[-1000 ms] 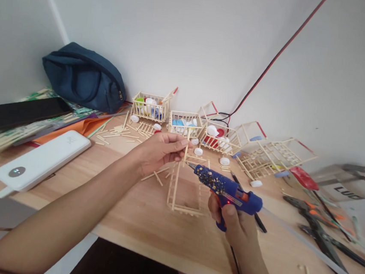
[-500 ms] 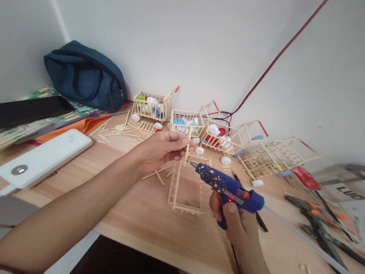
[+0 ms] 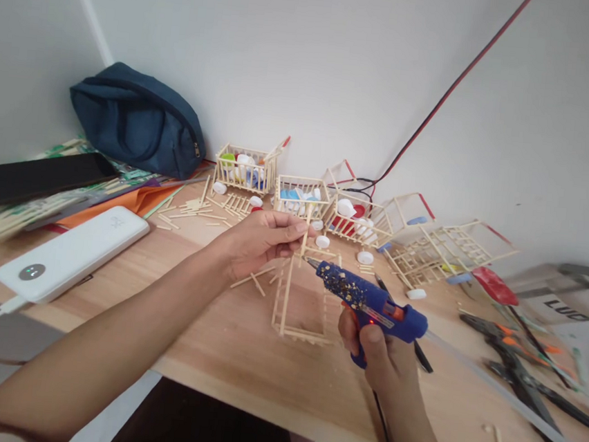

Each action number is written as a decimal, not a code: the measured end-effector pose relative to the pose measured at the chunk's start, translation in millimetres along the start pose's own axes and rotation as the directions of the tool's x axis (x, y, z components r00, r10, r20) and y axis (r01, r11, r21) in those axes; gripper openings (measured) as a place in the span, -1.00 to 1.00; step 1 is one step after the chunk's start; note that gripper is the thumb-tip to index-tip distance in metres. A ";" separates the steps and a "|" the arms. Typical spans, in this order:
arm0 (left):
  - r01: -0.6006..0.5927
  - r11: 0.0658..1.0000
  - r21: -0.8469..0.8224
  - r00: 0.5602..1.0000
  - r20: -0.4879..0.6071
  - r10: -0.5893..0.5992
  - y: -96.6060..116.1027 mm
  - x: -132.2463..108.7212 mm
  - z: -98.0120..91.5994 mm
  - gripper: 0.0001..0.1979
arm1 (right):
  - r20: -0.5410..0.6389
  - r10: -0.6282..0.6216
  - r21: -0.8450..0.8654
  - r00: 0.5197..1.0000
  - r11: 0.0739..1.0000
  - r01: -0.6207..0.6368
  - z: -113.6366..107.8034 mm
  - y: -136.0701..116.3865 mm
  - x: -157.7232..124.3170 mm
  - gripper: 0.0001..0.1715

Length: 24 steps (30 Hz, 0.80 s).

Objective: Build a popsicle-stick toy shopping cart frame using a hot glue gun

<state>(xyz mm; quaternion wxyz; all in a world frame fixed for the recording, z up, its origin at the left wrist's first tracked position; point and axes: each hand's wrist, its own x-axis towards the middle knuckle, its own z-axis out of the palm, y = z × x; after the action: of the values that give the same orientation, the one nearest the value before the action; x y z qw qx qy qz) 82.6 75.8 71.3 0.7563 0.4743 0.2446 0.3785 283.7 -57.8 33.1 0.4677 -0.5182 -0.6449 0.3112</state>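
Observation:
Between thumb and fingers, my left hand [image 3: 271,243] pinches a thin wooden stick [image 3: 308,214], held upright above the table. My right hand [image 3: 379,344] is wrapped round the grip of a blue hot glue gun [image 3: 370,301] with glittery specks on its barrel and a small red light. The gun's nozzle points left, at or very near the stick's lower end; I cannot tell if they touch. Below and behind them a rectangular stick frame [image 3: 281,296] lies on the table, partly hidden by the gun. A clear glue stick [image 3: 492,386] sticks out of the gun's back.
Several small stick carts [image 3: 244,171] with bottle-cap wheels stand along the wall. Loose sticks [image 3: 196,208] lie to the left, near a white power bank [image 3: 72,255], a phone [image 3: 38,177] and a blue bag [image 3: 140,123]. Pliers [image 3: 514,367] lie at the right.
Almost nothing differs. The view has shifted very slightly, and both hands keep the stick and the glue gun in nearly the same position.

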 end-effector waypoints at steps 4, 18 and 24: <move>0.002 1.000 -0.022 1.000 -0.017 -0.002 -0.3 -0.1 -0.1 -0.68 | -0.007 -0.009 0.001 1.000 1.000 0.009 0.4 0.6 -0.3 -0.38; -0.052 0.998 -0.045 0.996 -0.077 0.048 -0.8 2.0 -0.3 -0.68 | -0.049 -0.007 -0.004 0.999 1.000 0.006 -2.6 1.8 -5.8 -0.38; -0.044 0.999 -0.024 0.996 -0.079 0.042 -2.6 1.1 0.7 -0.66 | -0.053 0.000 0.041 0.999 0.999 0.002 -1.3 2.5 -4.9 -0.35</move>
<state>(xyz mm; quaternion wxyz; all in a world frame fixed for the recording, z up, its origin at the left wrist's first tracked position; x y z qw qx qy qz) 84.6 75.7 69.2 0.7438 0.4545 0.2590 0.4160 286.0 -61.9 30.0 0.4952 -0.5161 -0.6262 0.3103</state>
